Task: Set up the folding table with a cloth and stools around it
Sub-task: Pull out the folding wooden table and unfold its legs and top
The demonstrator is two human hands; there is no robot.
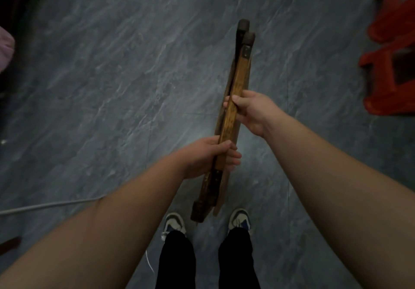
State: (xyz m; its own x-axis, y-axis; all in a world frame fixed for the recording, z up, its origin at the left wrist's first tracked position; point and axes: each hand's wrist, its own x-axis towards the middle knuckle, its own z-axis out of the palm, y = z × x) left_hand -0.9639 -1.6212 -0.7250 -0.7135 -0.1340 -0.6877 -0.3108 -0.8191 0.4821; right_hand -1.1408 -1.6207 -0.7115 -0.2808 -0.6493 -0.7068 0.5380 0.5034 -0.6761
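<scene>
I see the red stools (pixel 390 48) cut off at the right edge, dim and hard to read. My left hand (pixel 202 157) wraps the folded wooden table (pixel 231 109) near its lower end; my right hand (pixel 249 111) clasps it higher up. It hangs edge-on above the grey floor (pixel 112 75), over my shoes (pixel 174 223).

Brown wood showing over grey marbled floor

The folded table (pixel 233 100) is glowing honey-brown with dark tips; the stools (pixel 390 48) are showing bright red; the shoes (pixel 174 222) are showing white and blue.
</scene>
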